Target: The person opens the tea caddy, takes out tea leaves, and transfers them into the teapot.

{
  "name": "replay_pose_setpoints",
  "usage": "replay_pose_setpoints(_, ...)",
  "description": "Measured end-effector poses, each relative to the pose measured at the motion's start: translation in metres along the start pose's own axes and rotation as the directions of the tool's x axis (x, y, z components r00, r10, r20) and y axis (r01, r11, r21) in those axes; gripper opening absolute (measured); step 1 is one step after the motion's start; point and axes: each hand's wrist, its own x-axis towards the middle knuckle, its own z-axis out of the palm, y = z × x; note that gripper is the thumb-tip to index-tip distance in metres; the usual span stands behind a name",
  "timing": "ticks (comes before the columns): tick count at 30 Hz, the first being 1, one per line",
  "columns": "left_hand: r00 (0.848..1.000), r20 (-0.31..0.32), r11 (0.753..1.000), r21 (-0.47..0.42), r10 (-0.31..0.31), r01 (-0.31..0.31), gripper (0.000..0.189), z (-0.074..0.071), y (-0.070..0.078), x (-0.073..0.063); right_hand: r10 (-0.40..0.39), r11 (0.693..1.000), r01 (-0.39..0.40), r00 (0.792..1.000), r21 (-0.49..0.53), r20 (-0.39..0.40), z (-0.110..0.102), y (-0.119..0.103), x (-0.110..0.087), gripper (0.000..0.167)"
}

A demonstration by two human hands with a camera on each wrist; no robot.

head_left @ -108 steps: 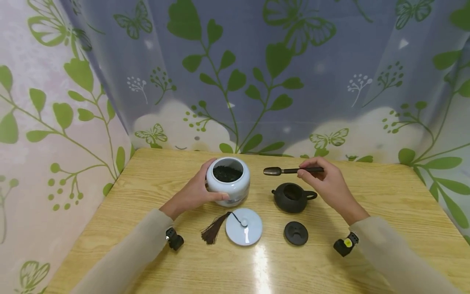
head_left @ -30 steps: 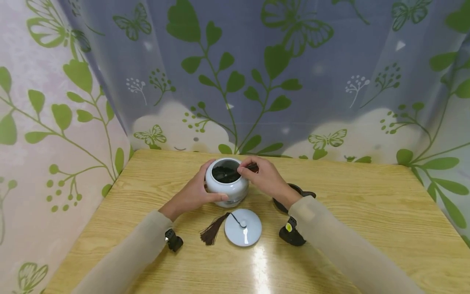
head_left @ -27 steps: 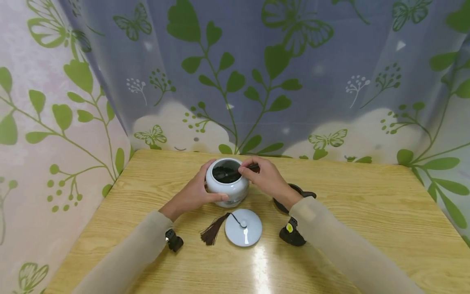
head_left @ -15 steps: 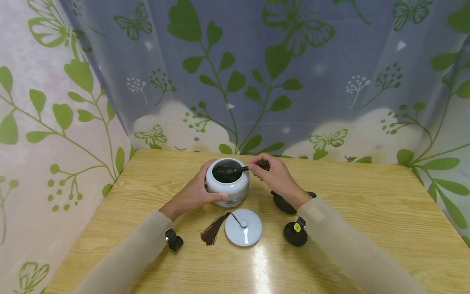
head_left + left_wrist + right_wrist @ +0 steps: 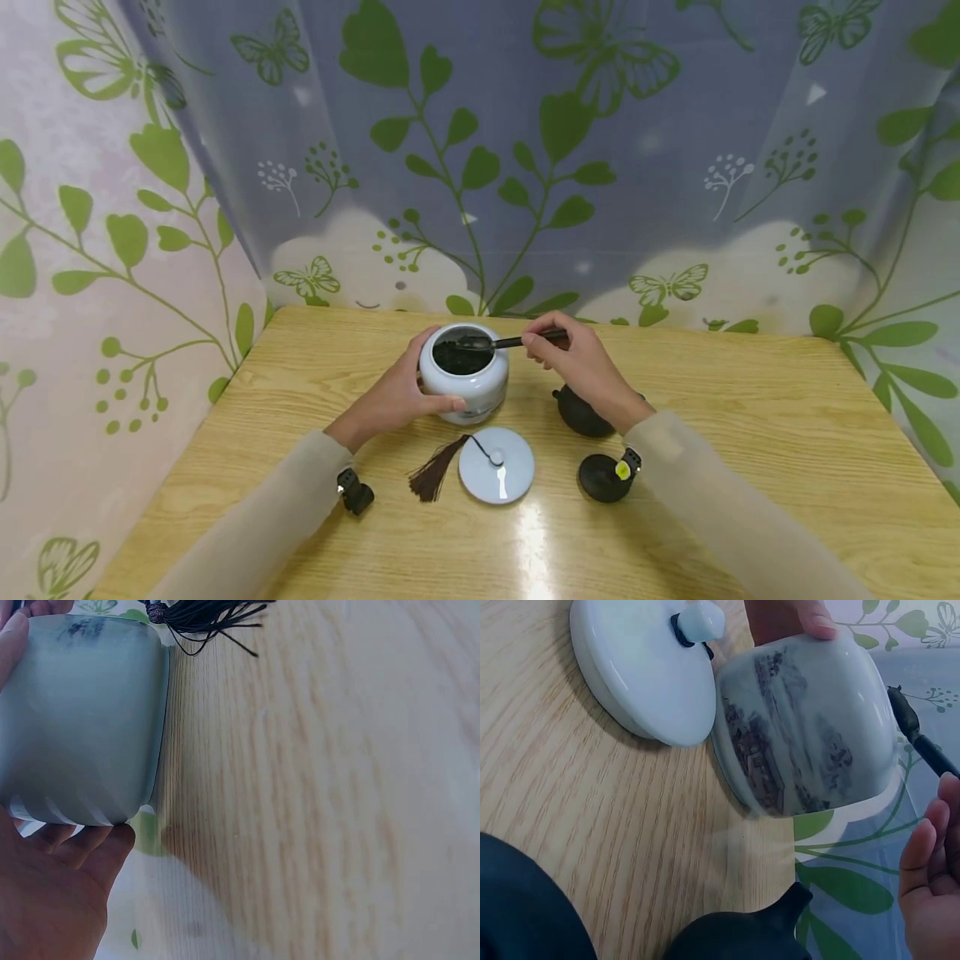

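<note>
My left hand (image 5: 401,390) holds a white porcelain tea jar (image 5: 480,392) from the left, its thumb across the front. Dark tea leaves (image 5: 456,362) fill the inside below the rim. In the right wrist view the jar's side (image 5: 802,735) bears a dark landscape print. Above the jar, my right hand (image 5: 577,354) pinches the dark handle of a tea scoop (image 5: 513,342). The scoop's head (image 5: 904,712) lies level over the jar's mouth, with dark leaves at its tip. Below my right hand stands a black teapot (image 5: 581,414), partly covered by the hand and wrist.
In front of the jar lies its white lid (image 5: 483,479) with a brown tassel (image 5: 435,475). The black teapot lid (image 5: 598,479) lies before the teapot, partly under the right wrist camera. Patterned curtains (image 5: 480,167) hang behind the wooden table (image 5: 337,533).
From beside the jar, my right hand moved left and dipped the scoop into the leaves. Since then it has risen and drawn back right, lifting the scoop's head. My left hand stays on the jar.
</note>
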Motion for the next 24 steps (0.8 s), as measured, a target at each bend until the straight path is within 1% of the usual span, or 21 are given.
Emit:
replay_pose_setpoints(7, 1.0, -0.004, 1.0, -0.007, 0.012, -0.012, 0.122, 0.0, 0.001, 0.0, -0.024, 0.999, 0.025, 0.999, 0.022, -0.035, -0.013, 0.001, -0.006, 0.03)
replay_pose_setpoints(16, 1.0, -0.013, 1.0, -0.007, 0.014, -0.014, 0.123, 0.001, 0.0, 0.0, -0.027, 0.999, 0.029, 0.998, 0.043, -0.064, -0.032, 0.004, -0.017, 0.031)
replay_pose_setpoints(24, 1.0, -0.011, 1.0, -0.004, 0.017, -0.017, 0.122, 0.001, 0.001, 0.0, -0.02, 0.999, 0.023, 0.996, 0.028, -0.092, -0.051, 0.003, -0.027, 0.03)
